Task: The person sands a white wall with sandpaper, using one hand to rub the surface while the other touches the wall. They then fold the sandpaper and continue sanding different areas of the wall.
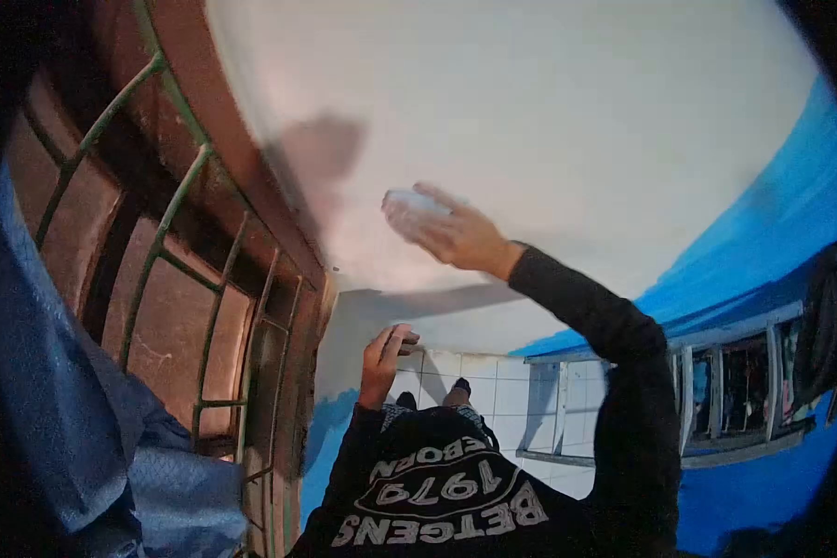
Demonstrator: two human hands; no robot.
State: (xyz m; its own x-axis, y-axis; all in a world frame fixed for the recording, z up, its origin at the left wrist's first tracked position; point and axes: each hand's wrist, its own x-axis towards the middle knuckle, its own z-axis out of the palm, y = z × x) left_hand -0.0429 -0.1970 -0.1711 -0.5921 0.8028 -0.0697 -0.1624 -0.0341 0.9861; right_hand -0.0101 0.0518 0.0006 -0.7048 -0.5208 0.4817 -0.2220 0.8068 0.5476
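Note:
My right hand (451,237) is raised in front of the white wall (567,121), its fingers round a pale, whitish pad or wad (414,203). Motion blurs it, so its exact kind does not show. Lower down, near my waist, my left hand (381,363) hangs with its fingers loosely bent and slightly apart. Nothing shows in that hand. It is nearest to the lower part of the wall, above the tiled floor (507,395).
On the left stands a brown window frame (237,139) with green metal bars (172,209). Blue fabric (167,484) hangs beside it. A wooden ladder-like frame (688,391) lies at the right, by blue-painted wall (763,219).

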